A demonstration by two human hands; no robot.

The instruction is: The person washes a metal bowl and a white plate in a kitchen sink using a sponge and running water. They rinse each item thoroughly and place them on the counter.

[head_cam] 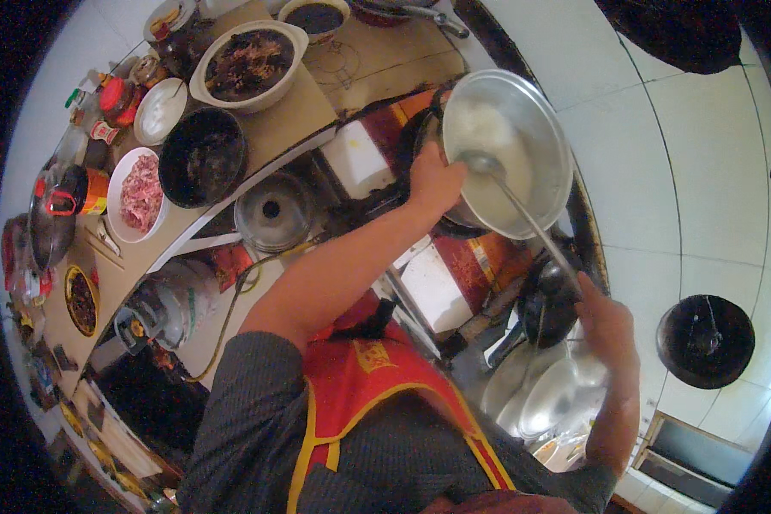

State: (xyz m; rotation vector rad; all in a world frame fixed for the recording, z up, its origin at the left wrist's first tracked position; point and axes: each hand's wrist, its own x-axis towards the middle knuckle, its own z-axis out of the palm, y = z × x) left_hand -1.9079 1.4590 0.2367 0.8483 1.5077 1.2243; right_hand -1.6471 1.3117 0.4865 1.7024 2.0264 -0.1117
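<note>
My left hand (435,180) grips the near left rim of a large metal basin (556,141), which tilts over a dark pan or stove ring partly hidden beneath it. Pale, cloudy liquid or batter (488,128) lies inside the basin. My right hand (607,321) is closed around the long handle of a metal ladle (533,221). The ladle's bowl rests inside the basin, close to my left thumb. What exactly lies under the basin is hidden.
On the counter at left stand a pot of dark food (250,64), a black bowl (203,157), a white bowl of raw minced meat (141,196) and several jars. A gas cylinder (274,211) is below. Metal lids (549,398) and a black pan (548,302) lie at right.
</note>
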